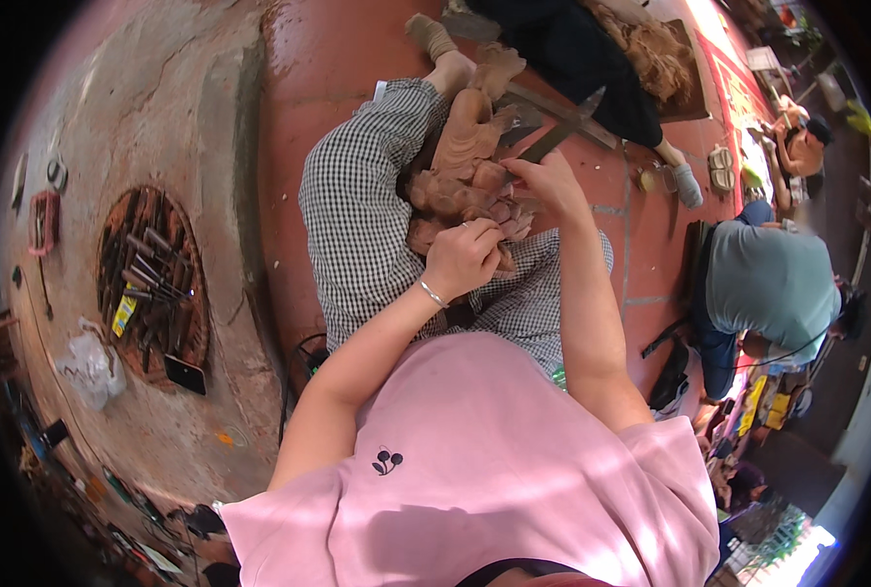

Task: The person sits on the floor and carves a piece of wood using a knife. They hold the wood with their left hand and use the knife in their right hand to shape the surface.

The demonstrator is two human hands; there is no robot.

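A reddish-brown carved wooden figure point(468, 137) lies between my legs, its detailed, leaf-like part toward me. My left hand point(463, 259), with a ring and a bracelet, is closed on the near end of the carving; its fingertips are partly hidden. Just to the right of the figure, my right hand point(550, 186) has its fingers pressed together at the lower end of a flat, dark, pointed blade point(567, 127). The blade slants up and away to the right. How the fingers wrap round it is partly hidden.
A round basket of carving tools point(152, 284) stands left on a raised concrete slab, beside a phone point(185, 375) and a plastic bag point(91, 372). A wooden board point(592, 130) lies ahead. Another carving point(655, 59) and a person's dark-clothed leg are beyond; a person point(773, 284) sits right.
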